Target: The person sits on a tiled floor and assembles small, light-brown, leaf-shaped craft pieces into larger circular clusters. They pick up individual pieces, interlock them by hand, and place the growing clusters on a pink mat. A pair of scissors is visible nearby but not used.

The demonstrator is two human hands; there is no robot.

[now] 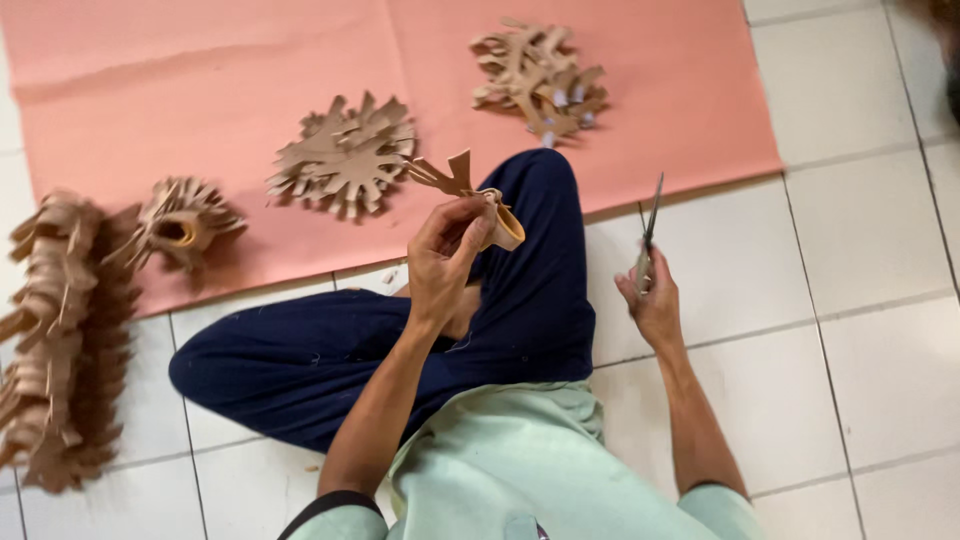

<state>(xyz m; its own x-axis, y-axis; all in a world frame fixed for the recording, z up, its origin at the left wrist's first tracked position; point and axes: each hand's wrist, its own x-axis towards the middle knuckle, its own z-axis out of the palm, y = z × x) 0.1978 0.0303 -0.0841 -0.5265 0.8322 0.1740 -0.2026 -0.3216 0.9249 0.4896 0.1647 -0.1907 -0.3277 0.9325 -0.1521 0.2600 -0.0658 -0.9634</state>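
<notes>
Tan cardboard cutout with forked prongs and a curled strip end [468, 196] sits in your left hand [440, 262], fingers pinched shut on it, held up over your knee in the dark blue trousers [400, 340]. Your right hand [655, 305] is closed around a pair of slim metal scissors [648, 232], blades pointing up and away, well apart from the cutout, above the white tiled floor [860, 300].

Pink paper sheet [200, 90] covers the far part of the floor. On it: a flat fan-shaped stack of the same tan cutouts [345, 155] near its near edge, a looser pile [538, 75] toward its far right, a small curled bundle [180, 222] at its near left. A long stacked row of cutouts [55, 340] runs along the left edge of the floor, partly off the sheet.
</notes>
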